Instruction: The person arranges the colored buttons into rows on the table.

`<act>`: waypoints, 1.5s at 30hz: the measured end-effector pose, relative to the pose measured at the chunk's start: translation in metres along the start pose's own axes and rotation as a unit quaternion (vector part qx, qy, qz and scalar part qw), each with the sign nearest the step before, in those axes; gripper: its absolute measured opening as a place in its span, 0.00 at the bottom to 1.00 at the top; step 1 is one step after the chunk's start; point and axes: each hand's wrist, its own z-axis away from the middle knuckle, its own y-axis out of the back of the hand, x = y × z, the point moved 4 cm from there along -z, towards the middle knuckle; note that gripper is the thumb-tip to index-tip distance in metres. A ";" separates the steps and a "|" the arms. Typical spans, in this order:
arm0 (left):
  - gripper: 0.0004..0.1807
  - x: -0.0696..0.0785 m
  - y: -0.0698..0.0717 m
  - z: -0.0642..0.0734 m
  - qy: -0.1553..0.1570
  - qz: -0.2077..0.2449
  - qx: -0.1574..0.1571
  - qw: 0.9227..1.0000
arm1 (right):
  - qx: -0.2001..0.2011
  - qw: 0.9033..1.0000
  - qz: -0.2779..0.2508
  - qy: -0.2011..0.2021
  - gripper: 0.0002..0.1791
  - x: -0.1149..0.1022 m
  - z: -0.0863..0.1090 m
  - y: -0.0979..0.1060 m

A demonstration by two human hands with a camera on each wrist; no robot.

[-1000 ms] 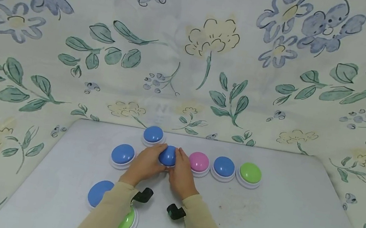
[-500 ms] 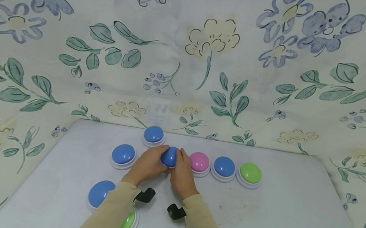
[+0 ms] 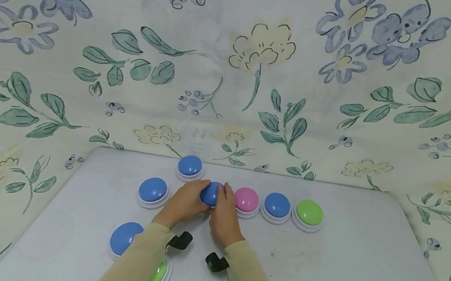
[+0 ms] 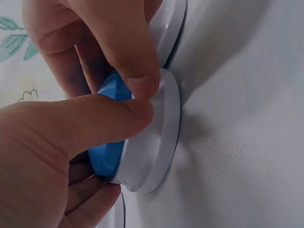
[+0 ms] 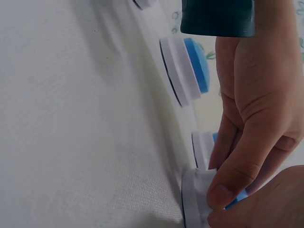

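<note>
Both hands hold one blue dome push button (image 3: 210, 194) with a white round base, left of a pink button (image 3: 246, 200). My left hand (image 3: 183, 204) grips its left side, its thumb on the white base in the left wrist view. My right hand (image 3: 225, 217) grips the other side, its thumb (image 4: 142, 87) close to the left thumb. The base (image 4: 164, 137) appears to rest on the table, right beside the neighbouring base (image 4: 167, 28). In the right wrist view, the right hand's thumb (image 5: 266, 204) shows at the lower right.
Right of the pink button stand a blue button (image 3: 277, 205) and a green button (image 3: 309, 213). Other blue buttons stand behind (image 3: 189, 166), left (image 3: 153, 190) and front left (image 3: 125, 239). The left sleeve partly covers a green button (image 3: 157, 273). A floral cloth (image 3: 233, 88) hangs behind the white table (image 3: 341, 274).
Both hands have shifted the held blue button slightly to the right, closer to the pink one. The grip stays the same, and the other buttons keep their places.
</note>
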 end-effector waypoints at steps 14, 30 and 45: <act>0.37 -0.002 0.000 0.000 0.000 0.009 -0.013 1.000 | -0.018 1.000 -0.001 0.005 0.35 -0.006 0.004 0.002; 0.37 -0.002 0.003 0.002 -0.002 0.017 -0.017 1.000 | -0.011 1.000 0.003 0.007 0.34 -0.010 0.006 0.004; 0.39 -0.010 0.020 0.011 0.034 0.022 -0.010 0.999 | -0.005 1.000 -0.004 0.012 0.35 -0.012 0.007 0.010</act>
